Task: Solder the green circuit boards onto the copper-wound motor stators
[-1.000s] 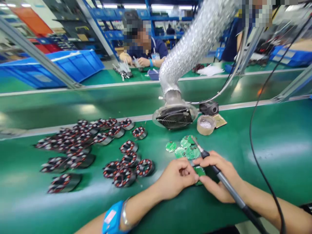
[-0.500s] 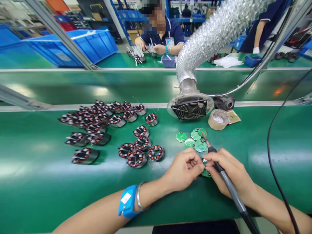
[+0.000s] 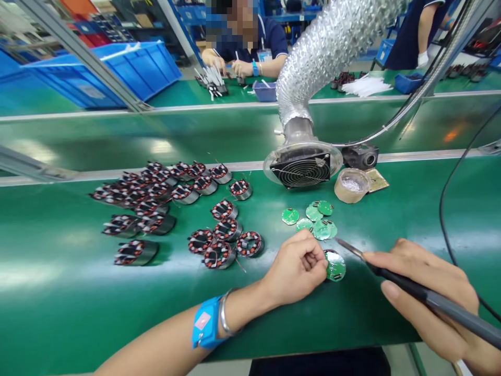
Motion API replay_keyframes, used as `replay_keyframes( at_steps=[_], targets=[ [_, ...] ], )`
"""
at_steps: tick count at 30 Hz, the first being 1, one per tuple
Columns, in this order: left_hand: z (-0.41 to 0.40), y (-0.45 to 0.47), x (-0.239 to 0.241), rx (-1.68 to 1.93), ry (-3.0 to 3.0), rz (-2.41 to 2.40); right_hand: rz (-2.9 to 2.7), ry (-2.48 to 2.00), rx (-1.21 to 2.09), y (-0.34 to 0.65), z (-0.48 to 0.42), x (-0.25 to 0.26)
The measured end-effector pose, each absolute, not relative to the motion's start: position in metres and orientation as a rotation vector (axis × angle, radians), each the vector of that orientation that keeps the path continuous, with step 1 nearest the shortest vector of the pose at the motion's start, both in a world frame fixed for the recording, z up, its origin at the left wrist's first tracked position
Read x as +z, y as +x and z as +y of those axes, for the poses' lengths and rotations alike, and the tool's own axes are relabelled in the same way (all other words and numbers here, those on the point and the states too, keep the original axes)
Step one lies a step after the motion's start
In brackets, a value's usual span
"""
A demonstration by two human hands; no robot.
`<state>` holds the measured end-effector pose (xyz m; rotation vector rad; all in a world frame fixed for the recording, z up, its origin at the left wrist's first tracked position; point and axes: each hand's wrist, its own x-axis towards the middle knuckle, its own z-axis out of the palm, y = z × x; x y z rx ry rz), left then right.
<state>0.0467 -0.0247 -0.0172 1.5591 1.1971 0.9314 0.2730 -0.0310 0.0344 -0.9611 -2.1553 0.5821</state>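
My left hand (image 3: 300, 267) is closed, thumb and fingers pinched at the left edge of a round green circuit board (image 3: 336, 267). Its fingertips hide that side of the board. In my right hand (image 3: 434, 292) is a soldering iron (image 3: 407, 283), held like a pen. The iron's metal tip points up and left, to the upper right of the board and apart from it. Just beyond my left hand lies a loose group of round green circuit boards (image 3: 314, 212), some overlapping.
Motor stators (image 3: 218, 256) with copper windings cover the bench's left side. A fume extractor (image 3: 301, 169) on a foil duct hangs behind the boards. Beside it stand a round tub (image 3: 351, 187) and a dark holder (image 3: 360, 155). A black cable (image 3: 446, 219) runs at the right. A co-worker sits opposite.
My right hand has moved right and down with the soldering iron, away from my left hand, uncovering more of the board. My left hand has stayed nearly in place.
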Motion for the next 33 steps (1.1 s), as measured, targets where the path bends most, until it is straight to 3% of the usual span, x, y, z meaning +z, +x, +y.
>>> replay_keyframes(
  at_steps=[10, 33],
  targets=[
    [-0.023, 0.046, -0.017, 0.873, 1.601, 1.182, -2.131, -0.968, 0.804, 0.272, -0.032, 0.037],
    [-0.024, 0.051, -0.014, 0.886, 1.629, 1.229, -2.225, -0.841, 0.754, 0.264, -0.031, 0.04]
  ],
)
